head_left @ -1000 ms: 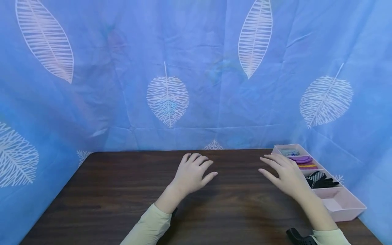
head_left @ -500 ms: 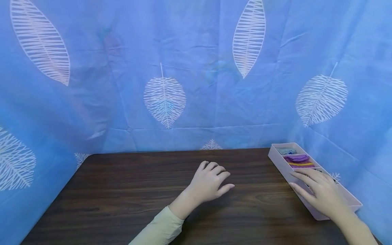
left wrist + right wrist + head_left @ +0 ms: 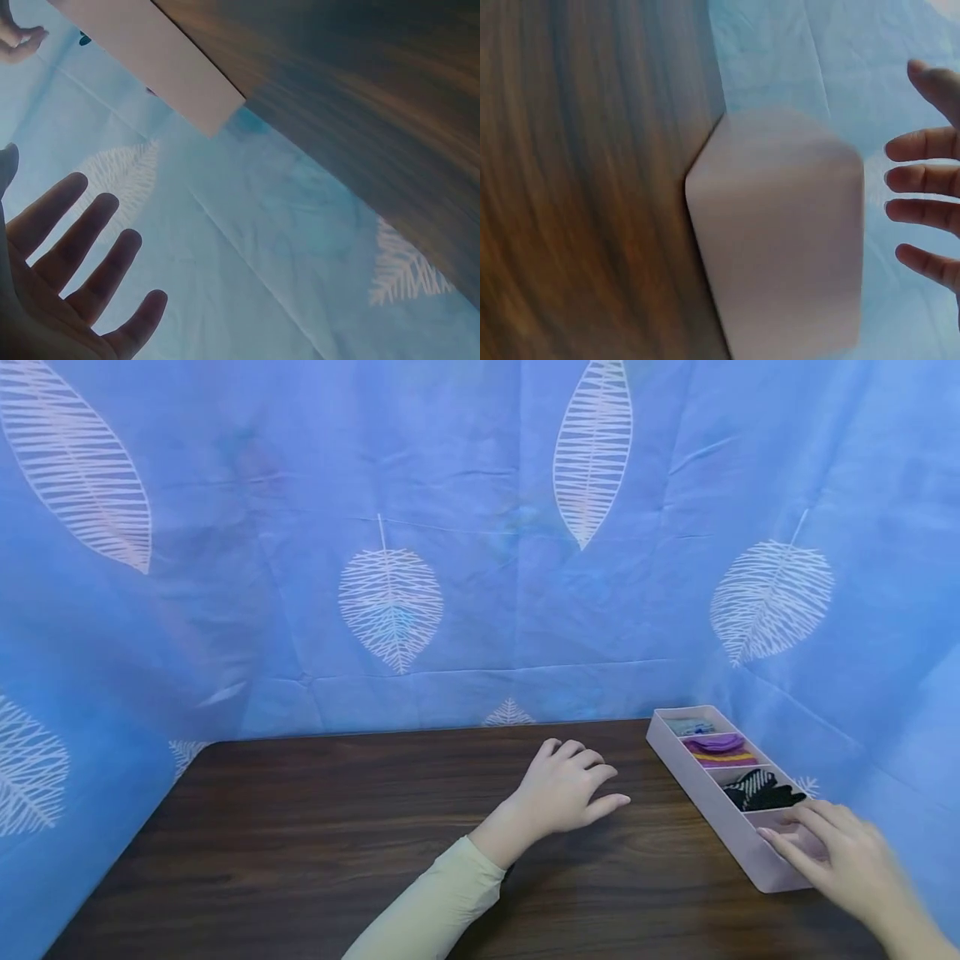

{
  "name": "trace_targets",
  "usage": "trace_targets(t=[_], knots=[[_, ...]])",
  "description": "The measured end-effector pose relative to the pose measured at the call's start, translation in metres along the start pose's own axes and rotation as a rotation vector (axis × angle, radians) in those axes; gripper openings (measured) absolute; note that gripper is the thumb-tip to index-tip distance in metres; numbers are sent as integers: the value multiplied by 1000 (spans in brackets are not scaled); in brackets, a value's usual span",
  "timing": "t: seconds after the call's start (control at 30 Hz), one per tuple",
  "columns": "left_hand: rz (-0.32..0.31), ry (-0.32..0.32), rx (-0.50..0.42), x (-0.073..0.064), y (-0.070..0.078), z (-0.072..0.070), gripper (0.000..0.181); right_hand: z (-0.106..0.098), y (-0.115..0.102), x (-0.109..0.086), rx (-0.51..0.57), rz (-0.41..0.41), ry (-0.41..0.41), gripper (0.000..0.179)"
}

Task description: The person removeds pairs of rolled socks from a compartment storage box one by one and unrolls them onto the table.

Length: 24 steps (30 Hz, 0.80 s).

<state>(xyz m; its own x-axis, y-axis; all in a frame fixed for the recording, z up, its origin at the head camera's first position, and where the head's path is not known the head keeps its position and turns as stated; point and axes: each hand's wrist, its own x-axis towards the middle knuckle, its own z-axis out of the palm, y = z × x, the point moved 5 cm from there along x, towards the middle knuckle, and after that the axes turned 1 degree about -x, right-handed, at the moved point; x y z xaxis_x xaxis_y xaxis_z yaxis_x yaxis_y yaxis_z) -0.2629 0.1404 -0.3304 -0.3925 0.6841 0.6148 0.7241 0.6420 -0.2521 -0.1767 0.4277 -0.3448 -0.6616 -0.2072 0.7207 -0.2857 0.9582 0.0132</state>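
Note:
My right hand (image 3: 847, 856) hovers over the near end of a pale pink divided box (image 3: 705, 802), its fingers loosely bent and apart. In the right wrist view those fingers (image 3: 926, 180) stand clear of the box's end wall (image 3: 780, 262). My left hand (image 3: 566, 789) is held above the table, left of the box, with fingers spread and nothing in them. The box's compartments hold a grey-blue folded item (image 3: 690, 727), purple and yellow striped fabric (image 3: 720, 750), and black knitted gloves (image 3: 761, 791). My right hand partly hides the nearest compartment.
A dark wood-grain table (image 3: 337, 843) spreads out left of the box. Behind it and along the right side hangs a blue curtain (image 3: 465, 610) with white leaf prints. The box stands close to the table's right edge.
My right hand has moved right and nearer, from left of the box to over its near end. My left hand has shifted right towards the box. The head view has turned slightly right.

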Motion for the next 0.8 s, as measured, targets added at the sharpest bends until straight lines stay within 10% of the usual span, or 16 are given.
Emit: trace_targets(t=[0.37,0.8], knots=[[-38,-147,-87,37,17,21,47,0,25,-19,-79,158,-143,33],[-44,-327,-152,91,44,45,51,4,24,-25,-48,128,-93,39]])
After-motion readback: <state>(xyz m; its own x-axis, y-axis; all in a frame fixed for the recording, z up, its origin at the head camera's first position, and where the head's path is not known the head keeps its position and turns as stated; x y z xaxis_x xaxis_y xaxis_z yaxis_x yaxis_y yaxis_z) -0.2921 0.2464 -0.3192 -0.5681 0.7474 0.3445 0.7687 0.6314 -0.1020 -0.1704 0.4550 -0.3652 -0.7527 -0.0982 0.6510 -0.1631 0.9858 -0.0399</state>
